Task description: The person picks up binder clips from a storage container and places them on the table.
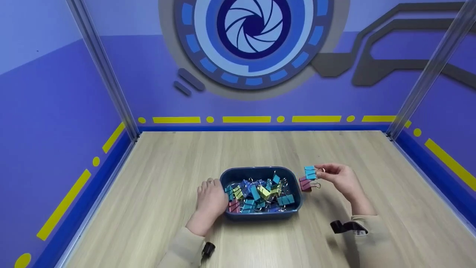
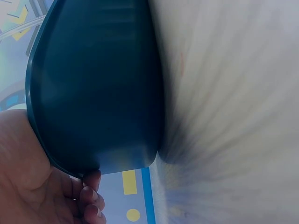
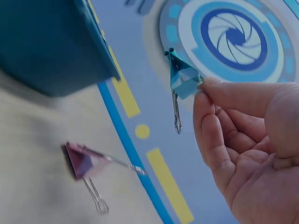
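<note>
A dark blue plastic box (image 1: 256,216) holds many binder clips (image 1: 254,193) in teal, yellow, blue and pink. At its left side, my left hand (image 1: 212,197) grips the rim; the left wrist view shows curled fingers (image 2: 93,196) at the box wall (image 2: 98,93). Right of the box, my right hand (image 1: 340,178) pinches a teal binder clip (image 1: 310,172) by a wire handle between thumb and forefinger, above the table. Below it in the right wrist view is a pink binder clip (image 3: 83,161), slightly blurred, beside the box; whether it touches the table I cannot tell.
The box stands on a wood-grain table (image 1: 178,156). Blue printed panels (image 1: 148,74) enclose the back and both sides, with metal posts (image 1: 108,70) at the corners. Black wrist straps (image 1: 347,227) sit over the sleeves.
</note>
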A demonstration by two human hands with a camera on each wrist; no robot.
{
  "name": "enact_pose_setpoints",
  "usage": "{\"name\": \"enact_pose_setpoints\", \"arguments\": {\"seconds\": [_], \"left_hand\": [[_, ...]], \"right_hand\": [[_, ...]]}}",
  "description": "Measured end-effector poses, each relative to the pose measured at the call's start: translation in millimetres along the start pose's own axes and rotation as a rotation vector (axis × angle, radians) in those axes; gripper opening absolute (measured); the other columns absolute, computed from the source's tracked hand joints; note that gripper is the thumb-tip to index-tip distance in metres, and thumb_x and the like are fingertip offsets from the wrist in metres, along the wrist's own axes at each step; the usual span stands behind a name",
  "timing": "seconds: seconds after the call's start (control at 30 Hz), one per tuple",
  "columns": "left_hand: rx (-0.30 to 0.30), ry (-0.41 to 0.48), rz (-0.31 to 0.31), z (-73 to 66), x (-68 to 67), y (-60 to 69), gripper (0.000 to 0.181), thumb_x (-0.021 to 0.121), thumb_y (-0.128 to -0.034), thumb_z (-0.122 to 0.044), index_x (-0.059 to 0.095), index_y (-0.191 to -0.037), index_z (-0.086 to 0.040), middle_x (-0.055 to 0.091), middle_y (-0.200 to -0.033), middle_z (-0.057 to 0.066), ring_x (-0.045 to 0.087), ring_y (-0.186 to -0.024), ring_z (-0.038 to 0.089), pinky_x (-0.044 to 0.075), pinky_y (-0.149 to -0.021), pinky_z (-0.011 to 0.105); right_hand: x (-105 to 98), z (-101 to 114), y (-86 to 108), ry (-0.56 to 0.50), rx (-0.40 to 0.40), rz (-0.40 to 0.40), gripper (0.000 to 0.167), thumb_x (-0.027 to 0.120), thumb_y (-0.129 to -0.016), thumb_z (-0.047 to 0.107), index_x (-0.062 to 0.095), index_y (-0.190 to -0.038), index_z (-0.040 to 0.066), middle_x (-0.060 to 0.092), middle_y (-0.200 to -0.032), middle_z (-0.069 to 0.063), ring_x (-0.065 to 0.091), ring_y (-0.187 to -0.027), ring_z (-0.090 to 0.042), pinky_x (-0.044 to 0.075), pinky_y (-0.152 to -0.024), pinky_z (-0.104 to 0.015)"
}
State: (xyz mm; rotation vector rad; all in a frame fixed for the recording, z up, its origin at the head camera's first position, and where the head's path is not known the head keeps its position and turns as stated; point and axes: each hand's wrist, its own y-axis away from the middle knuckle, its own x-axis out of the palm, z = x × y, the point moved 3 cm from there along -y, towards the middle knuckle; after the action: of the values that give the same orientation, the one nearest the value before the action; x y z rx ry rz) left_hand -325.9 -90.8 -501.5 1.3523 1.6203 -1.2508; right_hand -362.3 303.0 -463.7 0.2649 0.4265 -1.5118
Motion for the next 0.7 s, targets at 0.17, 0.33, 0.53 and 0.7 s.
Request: {"name": "enact_pose_setpoints", "arguments": {"seconds": [0.17, 0.33, 0.53, 0.7], "left_hand": [[-0.005, 0.002, 0.008, 0.4, 0.3, -0.6, 0.035, 0.068, -0.0898, -0.019, 0.060, -0.110, 0.007, 0.060, -0.109, 0.022, 0.055, -0.101, 0.036, 0.042, -0.087, 0.049], [-0.009, 0.017, 0.013, 0.4, 0.0, -0.3, 0.034, 0.067, -0.0896, -0.019, 0.060, -0.110, 0.007, 0.060, -0.109, 0.021, 0.054, -0.101, 0.036, 0.042, -0.087, 0.048], [-0.017, 0.020, 0.019, 0.8, 0.3, -1.1, 0.035, 0.068, -0.0891, -0.020, 0.060, -0.110, 0.006, 0.060, -0.108, 0.020, 0.054, -0.102, 0.036, 0.042, -0.089, 0.049], [-0.018, 0.022, 0.021, 1.2, 0.6, -1.6, 0.035, 0.069, -0.0891, -0.020, 0.060, -0.110, 0.006, 0.060, -0.107, 0.019, 0.055, -0.102, 0.035, 0.042, -0.089, 0.049]], "right_hand": [[-16, -12, -0.9, 0.042, 0.035, -0.059, 0.043, 0.075, -0.094, 0.026, 0.069, -0.127, 0.000, 0.067, -0.092, 0.012, 0.060, -0.088, 0.002, 0.049, -0.081, -0.016], [-26, -27, -2.8, 0.067, 0.050, -0.112, 0.043, 0.072, -0.096, 0.024, 0.067, -0.130, -0.002, 0.066, -0.095, 0.008, 0.058, -0.086, 0.002, 0.049, -0.079, -0.015], [-28, -46, -7.0, 0.141, 0.075, -0.163, 0.038, 0.068, -0.098, 0.015, 0.065, -0.130, -0.006, 0.069, -0.102, -0.002, 0.055, -0.083, 0.007, 0.049, -0.074, -0.013], [-24, -60, -9.3, 0.180, 0.111, -0.175, 0.036, 0.066, -0.098, 0.010, 0.065, -0.129, -0.007, 0.071, -0.108, -0.010, 0.053, -0.082, 0.008, 0.046, -0.073, -0.012]]}}
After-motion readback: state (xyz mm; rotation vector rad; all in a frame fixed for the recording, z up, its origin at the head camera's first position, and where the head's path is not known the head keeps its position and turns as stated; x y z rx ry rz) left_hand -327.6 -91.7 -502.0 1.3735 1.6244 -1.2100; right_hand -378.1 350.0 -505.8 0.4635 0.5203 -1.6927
